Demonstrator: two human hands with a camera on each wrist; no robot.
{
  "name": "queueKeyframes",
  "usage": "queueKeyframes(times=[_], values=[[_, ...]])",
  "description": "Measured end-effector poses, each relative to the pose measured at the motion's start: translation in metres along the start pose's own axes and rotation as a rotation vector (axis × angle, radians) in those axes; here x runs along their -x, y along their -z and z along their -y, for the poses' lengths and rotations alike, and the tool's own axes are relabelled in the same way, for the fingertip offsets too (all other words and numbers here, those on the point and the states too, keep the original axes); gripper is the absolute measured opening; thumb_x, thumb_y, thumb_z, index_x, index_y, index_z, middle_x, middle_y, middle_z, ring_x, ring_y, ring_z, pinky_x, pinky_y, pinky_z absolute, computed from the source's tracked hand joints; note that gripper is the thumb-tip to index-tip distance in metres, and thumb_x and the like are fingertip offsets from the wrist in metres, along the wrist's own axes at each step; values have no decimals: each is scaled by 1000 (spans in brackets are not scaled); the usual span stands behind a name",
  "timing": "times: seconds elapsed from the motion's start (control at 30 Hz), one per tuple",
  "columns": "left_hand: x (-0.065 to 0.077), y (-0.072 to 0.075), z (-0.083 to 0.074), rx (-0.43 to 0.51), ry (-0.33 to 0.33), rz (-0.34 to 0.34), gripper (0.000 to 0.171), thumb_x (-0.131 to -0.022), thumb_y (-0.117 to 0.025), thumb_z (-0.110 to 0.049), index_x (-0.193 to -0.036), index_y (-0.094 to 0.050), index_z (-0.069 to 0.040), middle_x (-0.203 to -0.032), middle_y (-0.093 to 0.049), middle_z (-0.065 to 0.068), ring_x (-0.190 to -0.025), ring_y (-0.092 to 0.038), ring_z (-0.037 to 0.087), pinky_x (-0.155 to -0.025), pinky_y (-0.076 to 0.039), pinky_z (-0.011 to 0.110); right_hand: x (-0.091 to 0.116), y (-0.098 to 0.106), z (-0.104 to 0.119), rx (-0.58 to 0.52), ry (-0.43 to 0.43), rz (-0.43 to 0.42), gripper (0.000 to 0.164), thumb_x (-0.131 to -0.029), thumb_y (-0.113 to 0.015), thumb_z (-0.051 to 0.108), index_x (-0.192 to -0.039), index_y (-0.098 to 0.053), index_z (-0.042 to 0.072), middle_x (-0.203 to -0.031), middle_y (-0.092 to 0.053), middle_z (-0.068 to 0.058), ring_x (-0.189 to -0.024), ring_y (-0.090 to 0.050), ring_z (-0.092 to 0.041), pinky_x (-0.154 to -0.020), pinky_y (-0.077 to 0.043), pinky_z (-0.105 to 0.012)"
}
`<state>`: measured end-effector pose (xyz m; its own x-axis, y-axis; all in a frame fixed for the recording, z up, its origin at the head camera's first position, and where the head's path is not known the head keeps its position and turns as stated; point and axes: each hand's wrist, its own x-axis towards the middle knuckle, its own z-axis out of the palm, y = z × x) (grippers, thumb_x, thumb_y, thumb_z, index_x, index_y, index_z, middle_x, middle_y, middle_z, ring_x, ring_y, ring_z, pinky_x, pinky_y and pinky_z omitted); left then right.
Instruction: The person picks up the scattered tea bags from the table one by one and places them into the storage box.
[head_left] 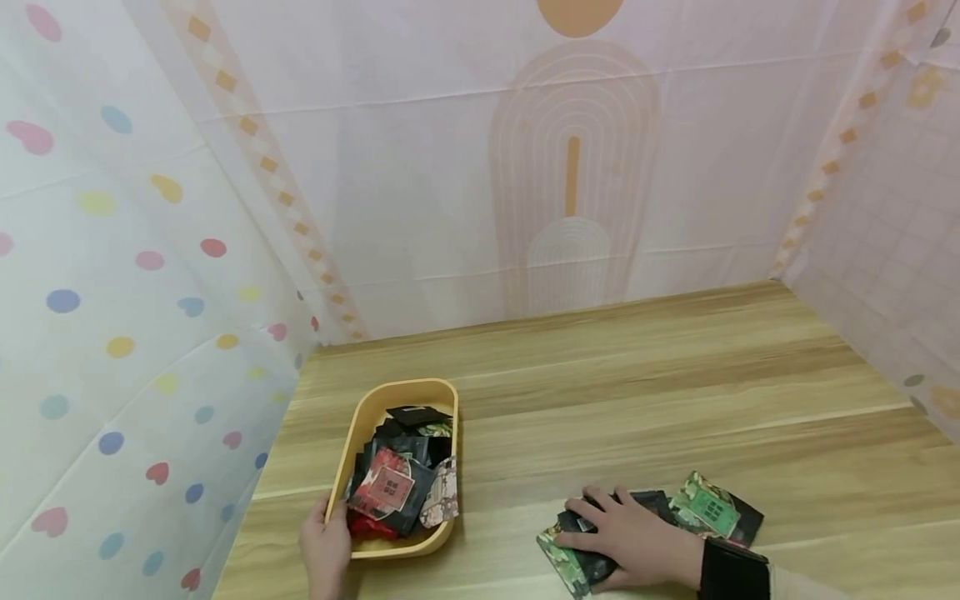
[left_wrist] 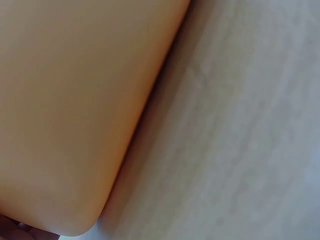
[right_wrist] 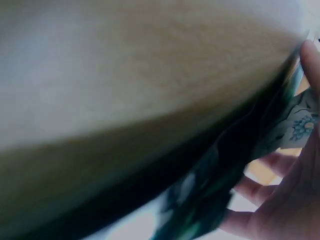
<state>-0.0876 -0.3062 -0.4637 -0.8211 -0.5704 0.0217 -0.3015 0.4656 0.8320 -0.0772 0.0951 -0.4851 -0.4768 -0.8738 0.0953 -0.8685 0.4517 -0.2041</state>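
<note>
In the head view a yellow plastic bin (head_left: 401,552) holds a heap of black, red and floral sachets (head_left: 390,487). My left hand (head_left: 327,546) grips its near-left rim, thumb on the edge. In the left wrist view the bin's smooth side (left_wrist: 75,100) fills much of the picture. Over to the right, my right hand (head_left: 637,542) lies with fingers spread across several black and green sachets (head_left: 566,567) on the table. Another green-labelled sachet (head_left: 712,512) lies beside the wrist. The right wrist view shows dark green sachets (right_wrist: 215,175) next to the fingers, blurred.
The wood-grain table (head_left: 540,450) runs back to a pale patterned curtain (head_left: 420,192). A dotted curtain (head_left: 150,333) borders the left side, and another pale sheet (head_left: 900,275) the right. A dark band (head_left: 733,571) wraps the right wrist.
</note>
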Motion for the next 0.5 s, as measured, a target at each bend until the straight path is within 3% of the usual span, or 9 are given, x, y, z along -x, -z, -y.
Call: queueKeyframes(times=[0.1, 0.23, 0.3, 0.4, 0.5], values=[[1, 0, -1, 15, 7, 6, 32, -92, -41, -4, -117, -51, 14, -110, -54, 31, -93, -48, 30, -61, -36, 15, -4, -1, 0, 74, -1, -38, 53, -84, -49, 55, -132, -44, 34, -126, -43, -9, -107, -45, -28, -68, -47, -39], [1, 0, 0, 29, 9, 10, 33, -92, -41, -4, -118, -51, 14, -112, -54, 30, -95, -47, 30, -62, -35, 13, -8, 1, -1, 53, -17, -123, 39, -82, -67, 28, -119, -53, 27, -109, -44, -4, -85, -39, -14, -54, -36, -17], [1, 1, 1, 29, 16, 11, 33, -93, -40, -4, -118, -50, 14, -113, -53, 31, -97, -47, 31, -66, -37, 17, -10, 2, -1, 12, -31, -155, 36, -79, -68, 13, -112, -55, 23, -101, -41, -2, -79, -33, -11, -51, -29, -14], [1, 1, 0, 53, 29, 21, 34, -94, -39, -5, -120, -48, 15, -116, -50, 33, -104, -46, 35, -80, -42, 32, -12, 5, -1, -37, -43, -190, 33, -75, -64, -1, -100, -55, 18, -92, -35, 1, -75, -27, -10, -52, -25, -16], [1, 1, -1, 83, 35, 34, 35, -94, -38, -4, -121, -45, 17, -119, -47, 35, -112, -42, 39, -91, -34, 49, -16, 10, -2, -36, -23, -224, 30, -73, -62, -7, -91, -54, 15, -87, -28, 2, -72, -25, -9, -52, -22, -17]])
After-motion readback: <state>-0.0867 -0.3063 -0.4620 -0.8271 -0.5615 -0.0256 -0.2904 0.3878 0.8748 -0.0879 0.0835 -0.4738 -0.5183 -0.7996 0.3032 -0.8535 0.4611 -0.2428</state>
